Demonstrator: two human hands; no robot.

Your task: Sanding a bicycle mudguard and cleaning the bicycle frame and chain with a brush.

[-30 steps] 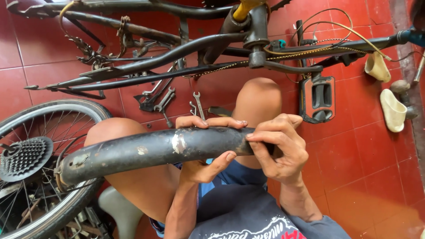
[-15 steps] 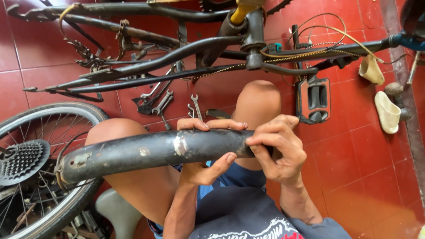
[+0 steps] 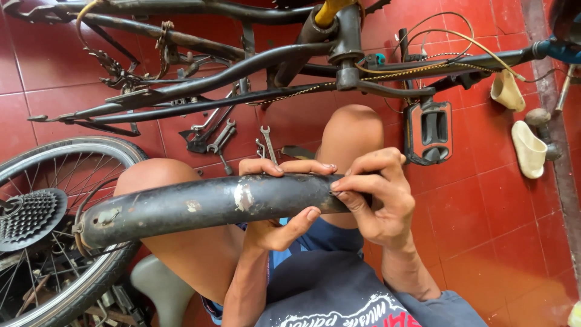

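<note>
You hold the black mudguard (image 3: 206, 206) off the bike, across your lap above both knees. Your left hand (image 3: 278, 206) is wrapped around it from below, fingers over the top edge and thumb beneath. Your right hand (image 3: 378, 194) pinches its right end, fingertips closed on the edge.

Progress, judged: the mudguard is free of the bicycle frame (image 3: 254, 79), which lies stripped on the red tile floor (image 3: 484, 218). The wheel (image 3: 54, 224) with its sprocket cluster is also off, lying at your left. Wrenches (image 3: 221, 136) lie loose under the frame, none in hand. Whether the mudguard is being checked or readied for refitting, I cannot tell.

Orientation: long axis runs left to right, nearly level, left end slightly lower. The left end, with its wire stay and mounting hole, points toward the wheel. The curved outer face is up; a scuffed pale patch shows mid-length.
</note>
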